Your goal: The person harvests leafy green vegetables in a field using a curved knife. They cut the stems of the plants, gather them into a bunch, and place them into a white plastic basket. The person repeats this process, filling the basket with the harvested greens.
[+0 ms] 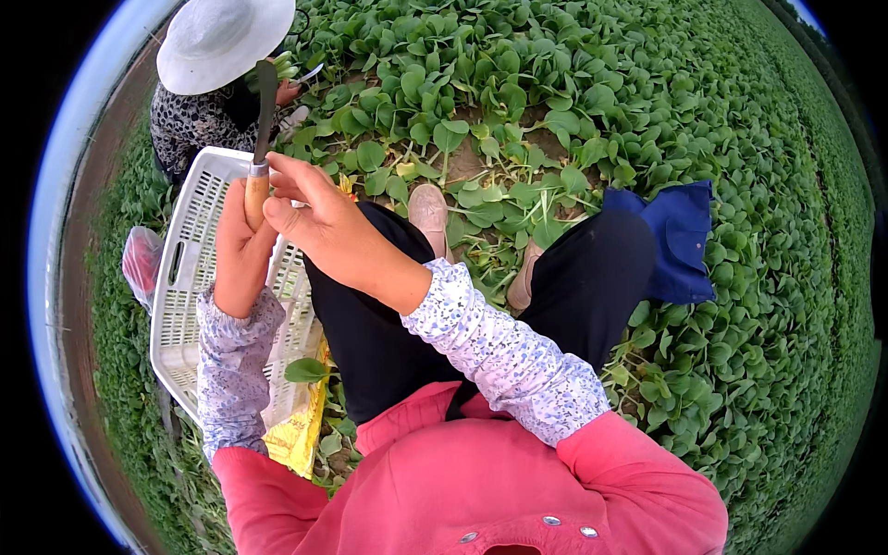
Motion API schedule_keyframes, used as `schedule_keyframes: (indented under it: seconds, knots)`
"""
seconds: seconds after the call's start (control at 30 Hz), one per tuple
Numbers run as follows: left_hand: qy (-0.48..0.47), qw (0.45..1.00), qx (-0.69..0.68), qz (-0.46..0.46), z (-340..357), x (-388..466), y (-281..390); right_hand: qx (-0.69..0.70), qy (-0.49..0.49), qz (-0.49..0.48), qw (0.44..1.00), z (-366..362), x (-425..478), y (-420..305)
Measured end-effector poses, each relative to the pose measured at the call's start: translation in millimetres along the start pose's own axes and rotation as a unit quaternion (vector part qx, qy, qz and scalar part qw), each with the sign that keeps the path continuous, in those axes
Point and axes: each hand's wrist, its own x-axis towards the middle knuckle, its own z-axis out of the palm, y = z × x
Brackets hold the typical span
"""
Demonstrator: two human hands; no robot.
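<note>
A knife with a wooden handle (257,194) and a dark, slightly curved blade (266,114) stands upright between my hands, over the rim of a white slatted plastic crate (161,298). My left hand (244,253) is closed around the handle. Beside it, my right hand (326,229) reaches across from the right, its fingers apart and its fingertips close to the handle; whether they touch it is hard to tell. Leafy green plants (485,201) with pale stalks, some lying loose, are around my shoes (428,215).
A co-worker in a white hat (225,41) crouches at upper left with greens and a knife. A plastic bag (142,260) lies left of the crate, a yellow printed sack (300,440) under it. Dark blue cloth (676,239) lies by my right knee. Dense rows of greens (763,312) spread to the right.
</note>
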Motion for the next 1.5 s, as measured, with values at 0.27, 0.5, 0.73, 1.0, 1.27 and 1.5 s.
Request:
schedule_keyframes:
  seconds: [0.27,0.5,0.73,1.0,1.27,1.5]
  knots:
    - [0.041,0.978,0.205,0.01,-3,42,-129,-0.062,0.427,0.24,0.869,-152,-119,81]
    - [-0.017,0.964,0.261,0.044,35,72,-154,-0.321,0.04,0.447,0.834,-162,-214,195]
    - [-0.072,0.957,0.277,-0.054,39,125,-162,-0.323,-0.321,0.605,0.653,-160,-266,223]
    - [-0.103,0.904,0.384,-0.159,66,136,-147,-0.105,-0.425,0.667,0.603,-183,-232,229]
    - [-0.154,0.882,0.429,-0.116,74,150,-137,-0.096,-0.468,0.659,0.581,-233,-195,252]
    - [-0.199,0.879,0.411,-0.141,63,150,-132,-0.177,-0.448,0.633,0.606,-265,-150,236]
